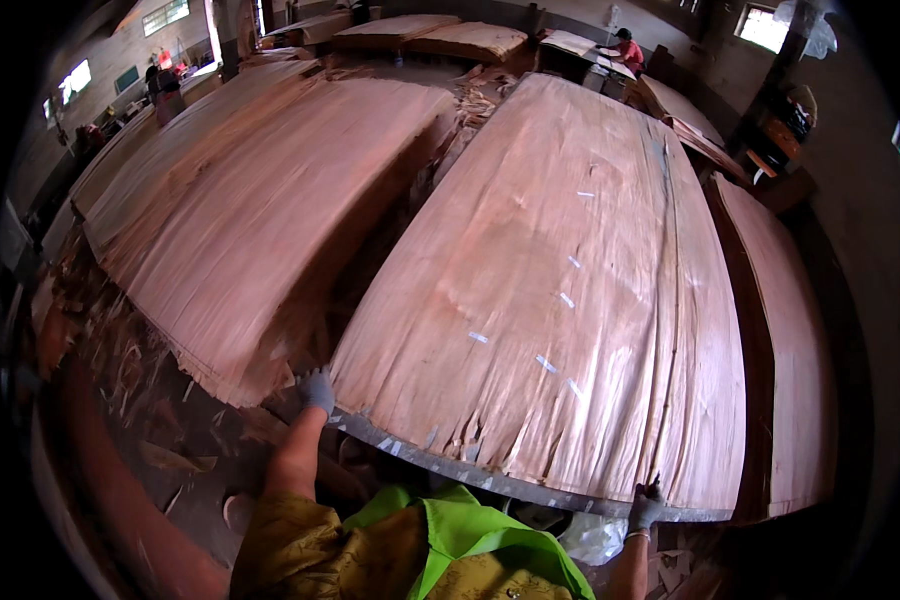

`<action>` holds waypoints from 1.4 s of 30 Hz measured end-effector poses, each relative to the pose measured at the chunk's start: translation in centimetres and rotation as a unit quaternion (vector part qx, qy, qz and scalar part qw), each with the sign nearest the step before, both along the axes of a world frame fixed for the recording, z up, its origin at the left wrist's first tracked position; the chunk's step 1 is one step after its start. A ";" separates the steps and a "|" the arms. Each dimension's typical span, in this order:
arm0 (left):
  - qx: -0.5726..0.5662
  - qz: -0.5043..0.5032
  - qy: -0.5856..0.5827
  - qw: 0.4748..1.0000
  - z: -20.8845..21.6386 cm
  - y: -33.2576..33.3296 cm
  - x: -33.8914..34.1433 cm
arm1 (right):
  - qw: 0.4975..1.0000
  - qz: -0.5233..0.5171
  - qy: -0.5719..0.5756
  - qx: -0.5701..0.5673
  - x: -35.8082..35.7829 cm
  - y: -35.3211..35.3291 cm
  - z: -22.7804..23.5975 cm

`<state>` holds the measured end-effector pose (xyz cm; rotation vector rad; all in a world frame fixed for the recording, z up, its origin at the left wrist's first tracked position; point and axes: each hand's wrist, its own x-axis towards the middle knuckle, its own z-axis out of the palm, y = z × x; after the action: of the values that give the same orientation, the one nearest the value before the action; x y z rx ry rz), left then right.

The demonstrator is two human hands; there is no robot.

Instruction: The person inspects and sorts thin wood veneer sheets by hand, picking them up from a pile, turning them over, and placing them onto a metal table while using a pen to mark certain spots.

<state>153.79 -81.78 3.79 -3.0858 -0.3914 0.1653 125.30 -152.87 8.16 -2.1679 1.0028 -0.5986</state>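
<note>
Everywhere, veneer sheets (pixel 560 290) on stacks.

Person (pixel 625 50) at 1 o'clock: too small to tell details | right forearm (pixel 625 575) at 5 o'clock: cut off by lower edge | figures (pixel 165 80) at 10 o'clock: blurred

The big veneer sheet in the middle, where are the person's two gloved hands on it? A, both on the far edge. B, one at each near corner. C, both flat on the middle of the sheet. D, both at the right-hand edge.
B: the left hand grips the near left corner of the veneer sheet, and the right hand the near right corner.
</note>
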 end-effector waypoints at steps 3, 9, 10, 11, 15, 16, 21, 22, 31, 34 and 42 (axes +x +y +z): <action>-0.015 0.009 -0.027 0.999 0.0 0.3 -0.6 | 0.993 0.015 -0.074 0.088 1.1 4.1 0.7; -0.073 0.003 -0.205 0.976 2.2 -3.8 -0.9 | 0.968 0.041 -0.163 0.185 1.0 12.4 -0.5; -0.092 0.012 -0.223 0.970 2.4 -4.0 -1.3 | 0.971 0.034 -0.143 0.187 1.9 14.4 0.4; -0.106 0.026 -0.239 0.965 2.4 -3.4 -2.1 | 0.960 0.053 -0.088 0.259 2.8 17.1 3.1; -0.135 0.068 -0.188 0.970 2.0 -2.1 -2.0 | 0.940 0.084 -0.099 0.315 5.4 20.9 2.8; -0.144 0.076 -0.149 0.975 2.7 -3.2 -1.7 | 0.938 0.077 -0.084 0.326 5.7 21.6 3.6; -0.169 0.043 -0.182 0.968 3.1 -2.4 -1.3 | 0.931 0.121 -0.056 0.340 9.0 23.9 2.8; -0.182 0.031 -0.176 0.967 3.6 -3.1 -1.4 | 0.934 0.112 -0.105 0.323 9.3 24.1 3.0; -0.264 -0.134 -0.179 0.938 6.0 -12.1 -5.8 | 0.963 0.027 -0.104 0.248 1.7 19.0 4.4; -0.264 -0.195 -0.165 0.930 7.9 -18.4 -8.2 | 0.982 -0.053 -0.066 0.168 -3.9 14.7 6.0; -0.235 -0.374 -0.111 0.890 8.2 -32.6 -18.1 | 0.996 -0.073 0.040 0.034 -13.9 0.9 4.6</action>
<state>135.68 -114.42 11.97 -3.4318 0.9880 -0.1383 111.41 -151.93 12.75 -2.0864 1.2146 -0.5404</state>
